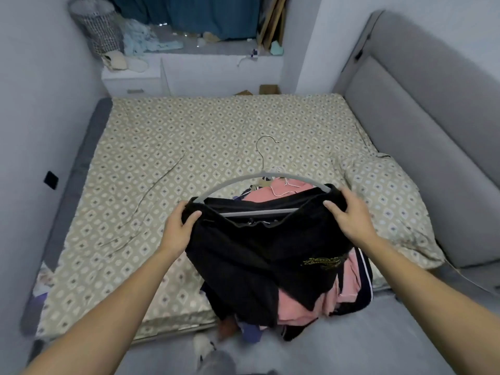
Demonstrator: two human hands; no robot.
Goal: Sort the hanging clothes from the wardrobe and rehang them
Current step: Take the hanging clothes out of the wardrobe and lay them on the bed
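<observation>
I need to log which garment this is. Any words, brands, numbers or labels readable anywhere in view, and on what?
Nothing can be read.
Gold emblem on the black garment: a script-like design, too blurred to read.
Grey hanger: no marking visible.
Patterned bedsheet: diamond print only, no text.

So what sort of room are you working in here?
Almost certainly a bedroom: a bed with a patterned sheet, a padded grey headboard, a matching pillow, and a laundry basket in the corner.
</observation>
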